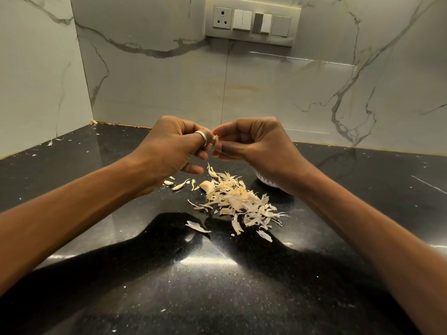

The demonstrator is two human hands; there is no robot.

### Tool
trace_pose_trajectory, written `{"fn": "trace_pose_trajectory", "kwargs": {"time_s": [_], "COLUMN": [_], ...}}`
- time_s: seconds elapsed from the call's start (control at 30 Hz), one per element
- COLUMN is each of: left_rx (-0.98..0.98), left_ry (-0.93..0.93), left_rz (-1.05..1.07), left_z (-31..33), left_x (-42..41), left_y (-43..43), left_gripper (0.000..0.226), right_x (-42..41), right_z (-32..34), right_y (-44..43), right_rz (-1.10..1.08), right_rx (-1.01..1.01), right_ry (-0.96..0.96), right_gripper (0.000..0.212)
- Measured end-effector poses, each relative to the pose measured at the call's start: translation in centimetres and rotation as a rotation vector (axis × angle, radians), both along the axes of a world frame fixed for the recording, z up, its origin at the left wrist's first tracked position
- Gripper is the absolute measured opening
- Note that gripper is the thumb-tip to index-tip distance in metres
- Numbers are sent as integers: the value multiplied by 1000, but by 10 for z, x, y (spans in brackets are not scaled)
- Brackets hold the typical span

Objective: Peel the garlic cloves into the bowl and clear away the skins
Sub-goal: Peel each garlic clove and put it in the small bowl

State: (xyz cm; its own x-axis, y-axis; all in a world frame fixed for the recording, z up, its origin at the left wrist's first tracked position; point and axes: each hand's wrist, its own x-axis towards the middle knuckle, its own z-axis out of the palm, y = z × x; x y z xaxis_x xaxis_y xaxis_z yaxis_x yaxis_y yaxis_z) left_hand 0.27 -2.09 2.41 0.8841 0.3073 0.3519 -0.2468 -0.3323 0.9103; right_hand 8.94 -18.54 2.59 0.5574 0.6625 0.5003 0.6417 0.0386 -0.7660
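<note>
Both hands are raised together above the black counter. My left hand [176, 148], with a ring on the thumb, and my right hand [251, 143] pinch one small garlic clove [216, 139] between their fingertips; only a pale tip of it shows. Below them lies a heap of dry garlic skins [239, 201]. An unpeeled clove [207, 186] rests at the heap's left edge, with a few smaller pieces [179, 186] farther left. A white patterned bowl [264, 180] stands behind my right wrist, mostly hidden.
The black speckled counter [96, 213] meets marble walls at the back and left, forming a corner. Small skin flecks are scattered near the left wall. A switch panel with a socket [251, 20] is on the back wall.
</note>
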Motion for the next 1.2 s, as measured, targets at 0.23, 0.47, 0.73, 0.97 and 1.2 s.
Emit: {"fn": "trace_pose_trajectory", "kwargs": {"time_s": [0.23,0.47,0.73,0.97,1.2], "left_rx": [51,77,94,181,415], "left_ry": [-14,-15,-8,-4,-22], "left_rz": [-1,-12,-6,47,77], "left_z": [-1,-3,-2,-5,-11], "left_x": [0,2,0,2,4], "left_y": [2,1,1,5,8], "left_gripper": [13,13,15,23,7], "right_x": [-3,-4,-2,-2,4], "right_z": [1,-1,5,9,20], "right_y": [0,2,0,-3,-12], "right_rz": [6,6,34,9,-182], "right_rx": [19,76,237,239,84], "right_ry": [99,254,483,503,265], "right_gripper": [13,7,4,5,9]}}
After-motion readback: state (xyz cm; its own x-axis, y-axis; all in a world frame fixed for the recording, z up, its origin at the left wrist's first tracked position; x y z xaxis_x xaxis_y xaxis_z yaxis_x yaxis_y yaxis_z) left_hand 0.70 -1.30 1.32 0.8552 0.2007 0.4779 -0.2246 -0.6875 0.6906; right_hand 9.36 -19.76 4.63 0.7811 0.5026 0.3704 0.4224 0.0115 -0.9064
